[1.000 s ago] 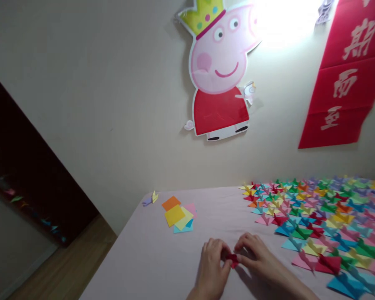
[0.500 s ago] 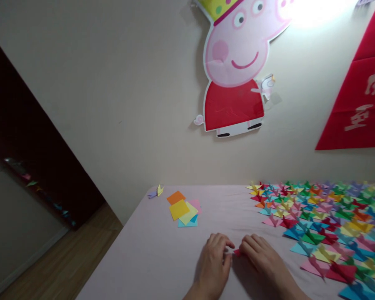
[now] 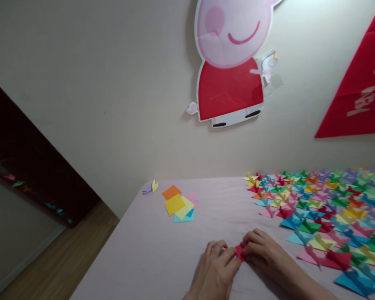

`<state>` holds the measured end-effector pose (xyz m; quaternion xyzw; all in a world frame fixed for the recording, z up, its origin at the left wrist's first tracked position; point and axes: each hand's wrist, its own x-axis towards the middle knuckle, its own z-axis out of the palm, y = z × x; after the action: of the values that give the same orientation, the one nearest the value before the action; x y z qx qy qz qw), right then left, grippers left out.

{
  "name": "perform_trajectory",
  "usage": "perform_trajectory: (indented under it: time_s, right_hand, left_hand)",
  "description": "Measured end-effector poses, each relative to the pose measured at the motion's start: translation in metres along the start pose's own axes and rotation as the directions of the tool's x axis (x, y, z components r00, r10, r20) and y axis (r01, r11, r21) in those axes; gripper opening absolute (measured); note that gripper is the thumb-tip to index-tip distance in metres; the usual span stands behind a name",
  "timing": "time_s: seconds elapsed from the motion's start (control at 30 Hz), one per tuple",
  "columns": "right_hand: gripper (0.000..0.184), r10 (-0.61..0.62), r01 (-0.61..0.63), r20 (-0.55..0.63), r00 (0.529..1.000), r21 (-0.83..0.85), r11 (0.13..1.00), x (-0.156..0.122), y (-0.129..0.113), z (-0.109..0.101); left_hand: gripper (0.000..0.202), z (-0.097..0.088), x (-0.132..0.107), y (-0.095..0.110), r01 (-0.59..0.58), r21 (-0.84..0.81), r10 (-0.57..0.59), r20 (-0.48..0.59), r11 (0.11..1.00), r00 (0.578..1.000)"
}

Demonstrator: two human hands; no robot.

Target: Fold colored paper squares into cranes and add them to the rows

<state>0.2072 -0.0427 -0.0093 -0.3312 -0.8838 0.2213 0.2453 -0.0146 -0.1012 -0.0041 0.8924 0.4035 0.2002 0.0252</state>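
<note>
A small piece of red origami paper (image 3: 240, 252) lies on the pink-covered table between my two hands, mostly covered by fingers. My right hand (image 3: 260, 250) has its fingers curled closed on the paper's right side. From the left, my left hand (image 3: 220, 262) reaches over with bent fingers, its fingertips pressing at the paper's left edge. How far the paper is folded cannot be made out. Beyond my left hand lie loose square sheets (image 3: 175, 205) in orange, yellow, pink and blue. To the right stand many folded paper cranes (image 3: 326, 225) in rows.
Two folded paper pieces (image 3: 151, 187), one yellow and one purple, sit at the table's far left corner. A wall (image 3: 127, 104) rises behind the table (image 3: 127, 250), bearing a cartoon pig cutout (image 3: 231, 89) and a red banner (image 3: 359, 91). A dark door (image 3: 33, 166) is at left.
My left hand has moved right and turned palm down, reaching the red paper. More of the paper shows between the hands. The view has tilted slightly downward.
</note>
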Motion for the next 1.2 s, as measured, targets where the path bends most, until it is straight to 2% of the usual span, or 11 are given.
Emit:
perform_trajectory:
  time_s: [0.23, 0.43, 0.6, 0.93, 1.07, 1.2]
  right_hand:
    - [0.016, 0.031, -0.036, 0.074, 0.997, 0.08, 0.996, 0.006, -0.001, -0.011]
    - [0.013, 0.235, -0.244, 0.101, 0.967, 0.095, 0.965, 0.016, -0.013, -0.014]
    - [0.013, 0.31, -0.317, 0.083, 0.947, 0.092, 0.944, 0.018, -0.014, -0.008]
    - [0.012, 0.368, -0.373, 0.074, 0.927, 0.086, 0.924, 0.021, -0.012, -0.004]
    - [0.011, 0.373, -0.379, 0.084, 0.924, 0.081, 0.922, 0.022, -0.012, -0.004]
    - [0.01, 0.373, -0.379, 0.081, 0.924, 0.086, 0.921, 0.021, -0.011, -0.004]
  left_hand:
    - [0.021, 0.001, -0.001, 0.0, -0.023, 0.049, 0.024, -0.03, 0.999, 0.999]
    - [0.019, 0.006, 0.001, 0.0, -0.05, 0.084, 0.057, -0.079, 0.995, 0.995]
    - [0.016, 0.006, 0.001, -0.001, -0.053, 0.107, 0.065, -0.105, 0.993, 0.992]
    - [0.026, 0.003, 0.001, 0.001, -0.031, 0.028, 0.03, 0.044, 0.999, 0.999]
    - [0.032, 0.001, 0.003, 0.003, -0.01, 0.008, 0.01, 0.056, 1.0, 0.998]
    - [0.029, 0.0, 0.005, 0.005, -0.018, 0.015, 0.017, 0.052, 1.0, 0.999]
